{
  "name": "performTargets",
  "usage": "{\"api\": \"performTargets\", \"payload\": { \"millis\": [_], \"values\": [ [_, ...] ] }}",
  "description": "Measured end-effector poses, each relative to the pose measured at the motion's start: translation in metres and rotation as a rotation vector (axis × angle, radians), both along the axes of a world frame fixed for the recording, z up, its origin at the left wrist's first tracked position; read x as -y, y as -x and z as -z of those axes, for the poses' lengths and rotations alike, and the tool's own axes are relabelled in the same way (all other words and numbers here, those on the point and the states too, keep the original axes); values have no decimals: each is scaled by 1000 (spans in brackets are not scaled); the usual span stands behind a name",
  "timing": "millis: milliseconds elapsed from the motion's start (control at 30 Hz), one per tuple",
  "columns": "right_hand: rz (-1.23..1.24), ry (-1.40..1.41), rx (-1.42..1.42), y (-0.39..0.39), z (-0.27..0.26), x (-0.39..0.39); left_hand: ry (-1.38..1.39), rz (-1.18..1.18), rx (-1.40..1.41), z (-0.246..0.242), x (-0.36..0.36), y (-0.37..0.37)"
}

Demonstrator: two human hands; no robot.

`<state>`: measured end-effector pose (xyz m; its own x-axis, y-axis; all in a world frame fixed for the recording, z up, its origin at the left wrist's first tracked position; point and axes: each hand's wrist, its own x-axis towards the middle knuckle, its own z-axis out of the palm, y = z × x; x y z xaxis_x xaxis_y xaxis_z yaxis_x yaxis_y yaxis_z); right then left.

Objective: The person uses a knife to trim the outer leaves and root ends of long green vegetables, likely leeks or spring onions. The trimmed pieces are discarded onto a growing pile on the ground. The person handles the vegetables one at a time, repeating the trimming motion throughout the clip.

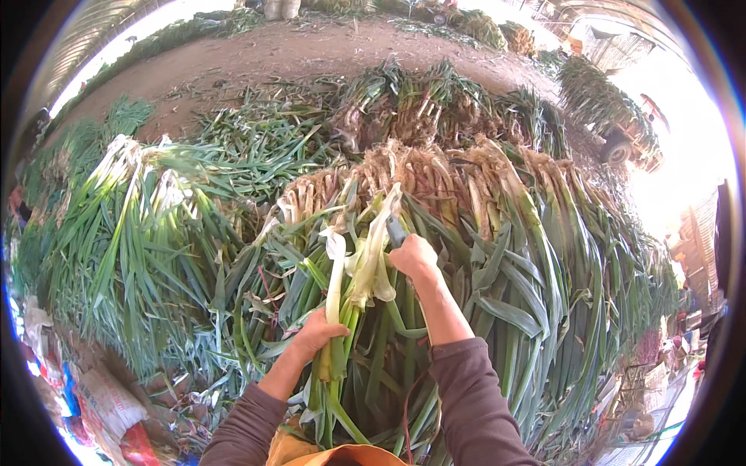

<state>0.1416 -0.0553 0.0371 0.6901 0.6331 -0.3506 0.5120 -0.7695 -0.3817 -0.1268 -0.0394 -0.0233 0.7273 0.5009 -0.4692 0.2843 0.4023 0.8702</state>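
My left hand point(317, 335) grips the green stems of a leek point(335, 279), whose white end points away from me. My right hand point(412, 255) is closed around a dark-handled tool point(397, 231); its working end is hidden. Pale, loose outer leaves point(371, 256) hang between the two hands. Beneath and beyond them lies a thick row of leeks with brown, hairy roots point(434, 175), their green leaves hanging towards me. On the left is a pile of leeks with clean white ends point(125, 151).
Loose green leaves point(274, 137) lie behind the row, with more bundled leeks point(419, 96) beyond. A loaded vehicle with a wheel point(616, 152) stands at the upper right. A printed woven sack point(111, 402) lies at the lower left.
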Motion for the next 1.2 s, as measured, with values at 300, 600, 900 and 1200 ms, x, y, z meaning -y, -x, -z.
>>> {"api": "performTargets", "payload": {
  "millis": [300, 600, 900, 1200],
  "values": [
    [-134, 55, -17, 59, -11, 79, -567, -86, -327, -6, 24, 0],
    [-162, 22, -173, 137, -25, 191, -979, -96, -391, 35, 14, -77],
    [-299, -75, -272, 129, -29, 177, -193, -102, -49, 61, -66, -45],
    [-289, -26, -265, 141, -27, 165, -91, -65, 4, 13, -49, -33]
  ]
}}
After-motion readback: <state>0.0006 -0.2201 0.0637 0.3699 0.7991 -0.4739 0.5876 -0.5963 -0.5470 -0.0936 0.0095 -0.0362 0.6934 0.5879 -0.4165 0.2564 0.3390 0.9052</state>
